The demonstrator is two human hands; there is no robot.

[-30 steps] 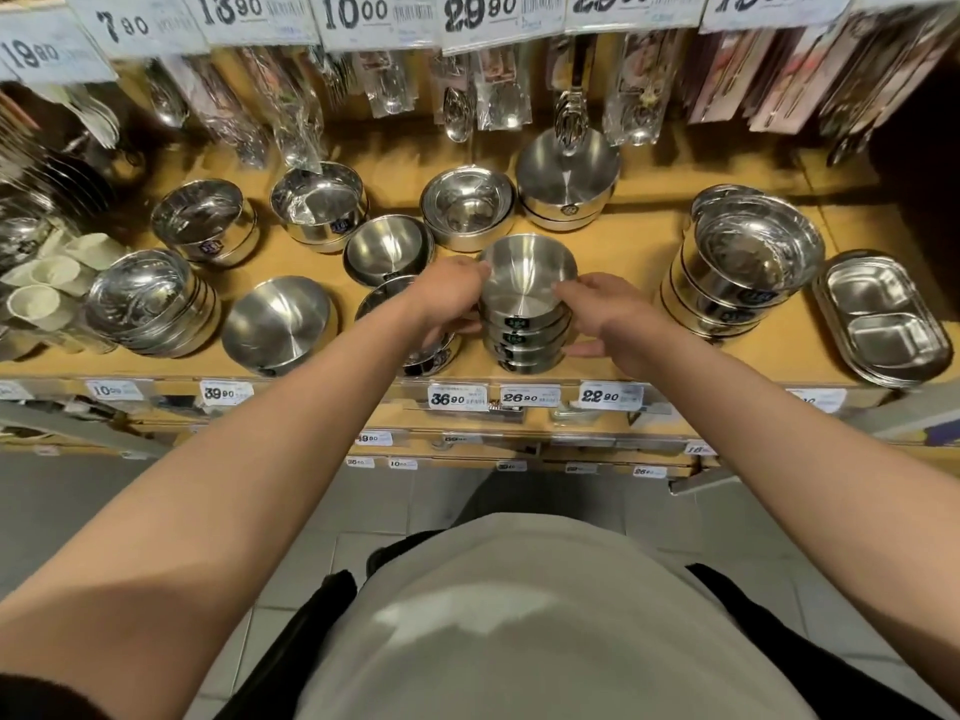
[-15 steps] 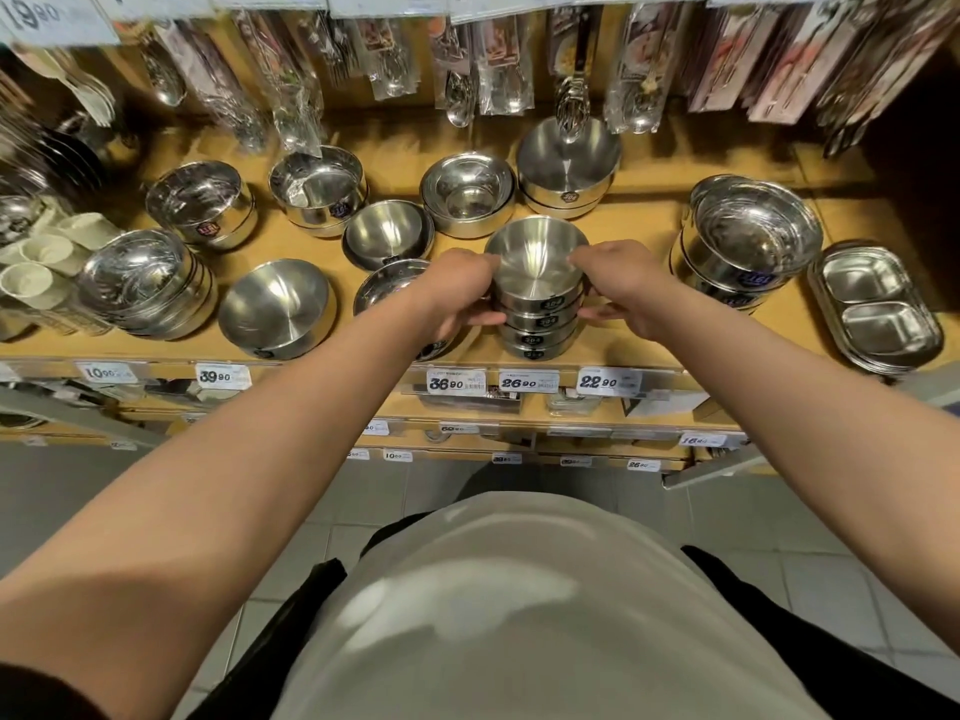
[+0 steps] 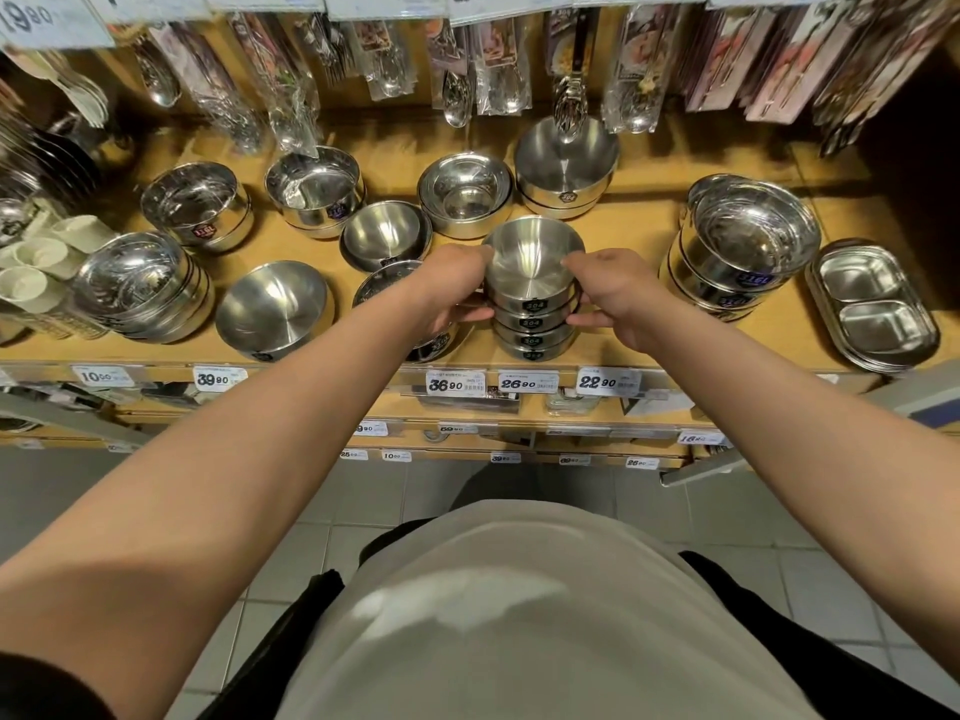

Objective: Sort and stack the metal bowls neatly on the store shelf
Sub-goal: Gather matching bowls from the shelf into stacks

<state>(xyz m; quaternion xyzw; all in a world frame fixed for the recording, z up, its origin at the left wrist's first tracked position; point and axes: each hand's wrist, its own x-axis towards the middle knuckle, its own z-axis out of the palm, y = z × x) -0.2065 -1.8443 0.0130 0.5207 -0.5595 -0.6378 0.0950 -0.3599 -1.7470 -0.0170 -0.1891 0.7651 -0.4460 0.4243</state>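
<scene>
Starting at the left, we are leaving the leaning pile of shiny bowls (image 3: 140, 283) and the single wide bowl (image 3: 272, 306) alone on the wooden shelf (image 3: 634, 236). Our left hand (image 3: 449, 293) is curling round the left side of the stack of bowls (image 3: 534, 298), thumb underneath the upper bowl and fingers wrapping the far rim. A bowl with a patterned base (image 3: 387, 283) is lying half hidden under that wrist. The stack is standing at the front of the shelf, just behind the price tags (image 3: 529, 383), its labelled bands lining up one above another. Our right hand (image 3: 610, 298) is gripping the opposite side in the same way.

To do this well, we are probably best off squeezing evenly from both sides, keeping the top bowl level and centred, and easing off only once it sits flush. Further right, the tall stack of deep bowls (image 3: 748, 252) and the divided trays (image 3: 872, 304) are standing well apart, so there is room to slide.
</scene>
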